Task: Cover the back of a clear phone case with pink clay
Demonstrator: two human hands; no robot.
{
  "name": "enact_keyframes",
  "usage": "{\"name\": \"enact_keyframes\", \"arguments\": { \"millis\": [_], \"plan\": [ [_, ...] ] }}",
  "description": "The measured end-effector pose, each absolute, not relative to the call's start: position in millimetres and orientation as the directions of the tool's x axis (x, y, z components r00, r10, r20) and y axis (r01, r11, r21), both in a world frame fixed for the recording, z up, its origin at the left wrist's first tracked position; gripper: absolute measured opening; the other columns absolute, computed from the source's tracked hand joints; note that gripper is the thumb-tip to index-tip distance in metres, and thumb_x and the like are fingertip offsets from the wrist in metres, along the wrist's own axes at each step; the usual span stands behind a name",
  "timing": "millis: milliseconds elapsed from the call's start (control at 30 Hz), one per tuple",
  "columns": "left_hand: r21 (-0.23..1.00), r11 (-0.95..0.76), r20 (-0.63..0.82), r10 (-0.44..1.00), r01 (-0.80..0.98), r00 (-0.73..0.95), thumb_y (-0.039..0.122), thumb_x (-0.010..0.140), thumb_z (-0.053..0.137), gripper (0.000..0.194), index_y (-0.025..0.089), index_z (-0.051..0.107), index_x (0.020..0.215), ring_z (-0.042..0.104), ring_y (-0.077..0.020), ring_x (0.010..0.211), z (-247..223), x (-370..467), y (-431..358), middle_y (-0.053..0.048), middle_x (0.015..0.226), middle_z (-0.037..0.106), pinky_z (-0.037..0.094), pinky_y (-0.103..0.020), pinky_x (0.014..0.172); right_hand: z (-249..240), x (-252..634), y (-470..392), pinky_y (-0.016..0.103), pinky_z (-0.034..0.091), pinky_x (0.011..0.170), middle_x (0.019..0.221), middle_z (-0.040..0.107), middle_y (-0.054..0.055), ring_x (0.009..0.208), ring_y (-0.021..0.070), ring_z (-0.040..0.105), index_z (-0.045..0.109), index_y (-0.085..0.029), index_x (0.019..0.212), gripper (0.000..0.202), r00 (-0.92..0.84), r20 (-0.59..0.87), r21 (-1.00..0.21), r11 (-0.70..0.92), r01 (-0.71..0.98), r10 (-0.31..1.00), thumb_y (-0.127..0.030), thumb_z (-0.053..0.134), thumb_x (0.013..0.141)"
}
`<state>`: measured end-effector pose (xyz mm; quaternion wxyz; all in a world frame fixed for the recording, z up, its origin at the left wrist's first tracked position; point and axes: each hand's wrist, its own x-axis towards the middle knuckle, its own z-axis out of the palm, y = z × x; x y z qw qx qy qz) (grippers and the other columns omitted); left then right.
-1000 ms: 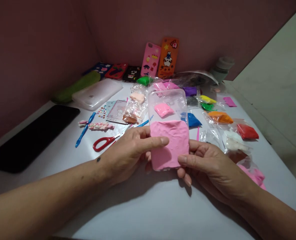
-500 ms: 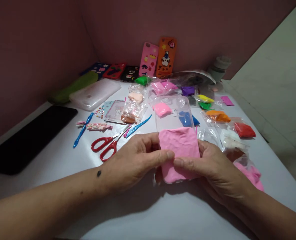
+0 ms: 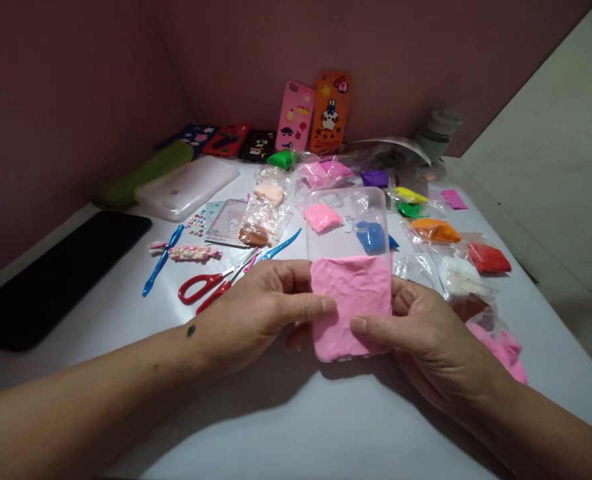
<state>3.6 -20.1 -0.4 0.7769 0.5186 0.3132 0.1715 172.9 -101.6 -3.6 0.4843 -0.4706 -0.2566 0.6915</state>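
Observation:
A clear phone case [image 3: 346, 197] is held up over the table between my two hands. Pink clay [image 3: 351, 283] is spread in a wrinkled layer across its lower half; the upper half is bare and see-through. My left hand [image 3: 276, 303] grips the left edge, thumb lying on the clay and fingers partly hidden behind. On the right edge, my right hand [image 3: 421, 327] does the same, its thumb pressing the clay near the bottom. Red-handled scissors [image 3: 201, 288] lie beside my left hand, partly covered by it. A bag of pink clay [image 3: 501, 347] sits just beyond my right hand.
Bagged clay, such as orange [image 3: 436, 231] and red [image 3: 489, 258], lines the right side. Decorated cases, one orange [image 3: 331, 110], lean on the back wall. At left lie a black phone-like slab [image 3: 61, 277], a blue modelling tool [image 3: 163, 260] and a translucent case [image 3: 189, 189].
Both hands and the case have shifted slightly left. My left thumb has slid toward the left edge, so the two thumbs are farther apart and more clay shows.

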Motion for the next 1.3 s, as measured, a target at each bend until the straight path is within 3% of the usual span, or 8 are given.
{"name": "enact_keyframes", "arguments": {
  "millis": [200, 400, 467, 600, 733, 900, 1167, 1300],
  "plan": [
    [0.893, 0.45, -0.313, 0.603, 0.011, 0.734, 0.024, 0.074, 0.071, 0.013, 0.013, 0.069, 0.081, 0.058, -0.0125, 0.059, -1.1, 3.5, -16.9, -0.003, 0.068, 0.064, 0.044, -0.023, 0.056, -6.0, 175.5, -99.0, 0.03, 0.051, 0.07, 0.088, 0.073, 0.006, 0.071, 0.0172, 0.065, 0.068, -0.018, 0.111, 0.043, -0.081, -0.355, -0.815, -0.35, -0.461, 0.931, -0.009, 0.074, 0.07],
    [0.85, 0.519, -0.261, 0.568, -0.094, 0.781, 0.023, 0.079, 0.067, 0.017, 0.016, 0.069, 0.094, 0.059, -0.0122, 0.066, -3.2, 3.1, -15.8, -0.003, 0.077, 0.065, 0.048, -0.026, 0.067, -5.9, 175.9, -96.4, 0.032, 0.052, 0.079, 0.093, 0.072, 0.007, 0.083, 0.0188, 0.066, 0.069, -0.019, 0.111, 0.028, -0.146, -0.269, -0.737, -0.301, -0.605, 0.952, -0.016, 0.063, 0.084],
    [0.85, 0.517, -0.223, 0.52, -0.097, 0.825, 0.019, 0.076, 0.069, 0.027, 0.018, 0.067, 0.103, 0.061, -0.0144, 0.075, -1.6, 3.7, -16.3, -0.003, 0.084, 0.066, 0.048, -0.027, 0.073, -6.2, 175.6, -95.5, 0.03, 0.052, 0.078, 0.091, 0.071, 0.006, 0.081, 0.0177, 0.066, 0.069, -0.019, 0.107, 0.024, -0.139, -0.268, -0.716, -0.294, -0.634, 0.953, -0.016, 0.063, 0.084],
    [0.909, 0.416, -0.206, 0.451, 0.0, 0.869, 0.011, 0.072, 0.071, 0.05, 0.022, 0.059, 0.119, 0.06, -0.0178, 0.08, 4.9, 4.5, -17.6, -0.004, 0.088, 0.066, 0.045, -0.027, 0.068, -6.7, 174.2, -93.6, 0.028, 0.055, 0.068, 0.089, 0.069, 0.005, 0.074, 0.0155, 0.064, 0.069, -0.019, 0.103, 0.02, -0.101, -0.256, -0.718, -0.259, -0.646, 0.961, -0.016, 0.063, 0.085],
    [0.925, 0.375, -0.235, 0.43, 0.064, 0.872, 0.007, 0.073, 0.065, 0.043, 0.019, 0.059, 0.114, 0.059, -0.0173, 0.082, 7.3, 4.4, -16.9, -0.004, 0.09, 0.067, 0.044, -0.029, 0.075, -6.9, 173.5, -93.9, 0.033, 0.057, 0.064, 0.094, 0.068, 0.006, 0.07, 0.0167, 0.064, 0.067, -0.02, 0.106, 0.021, -0.143, -0.258, -0.726, -0.29, -0.623, 0.955, -0.018, 0.063, 0.085],
    [0.915, 0.376, -0.323, 0.477, 0.142, 0.817, 0.011, 0.072, 0.068, 0.041, 0.019, 0.059, 0.111, 0.06, -0.0207, 0.092, 5.0, 4.1, -14.9, -0.005, 0.098, 0.066, 0.044, -0.029, 0.077, -8.0, 173.9, -95.6, 0.034, 0.056, 0.074, 0.096, 0.068, 0.006, 0.077, 0.0166, 0.065, 0.067, -0.02, 0.104, 0.019, -0.111, -0.284, -0.739, -0.292, -0.607, 0.952, -0.018, 0.065, 0.085],
    [0.929, 0.318, -0.337, 0.522, 0.188, 0.784, 0.014, 0.066, 0.074, 0.048, 0.018, 0.06, 0.112, 0.061, -0.0192, 0.079, 5.3, 3.4, -13.5, -0.003, 0.09, 0.067, 0.045, -0.03, 0.071, -8.9, 170.9, -94.9, 0.03, 0.052, 0.085, 0.095, 0.07, 0.005, 0.082, 0.0142, 0.066, 0.068, -0.019, 0.101, 0.018, -0.095, -0.283, -0.735, -0.28, -0.618, 0.954, -0.015, 0.066, 0.084],
    [0.931, 0.343, -0.281, 0.463, 0.123, 0.84, 0.02, 0.073, 0.071, 0.03, 0.015, 0.063, 0.101, 0.056, -0.0137, 0.071, 4.5, 2.0, -10.2, -0.003, 0.087, 0.065, 0.043, -0.024, 0.06, -7.3, 172.0, -94.6, 0.031, 0.055, 0.081, 0.097, 0.072, 0.007, 0.082, 0.0163, 0.068, 0.068, -0.02, 0.105, 0.018, -0.1, -0.225, -0.763, -0.239, -0.601, 0.969, -0.017, 0.059, 0.089]
  ]
}}
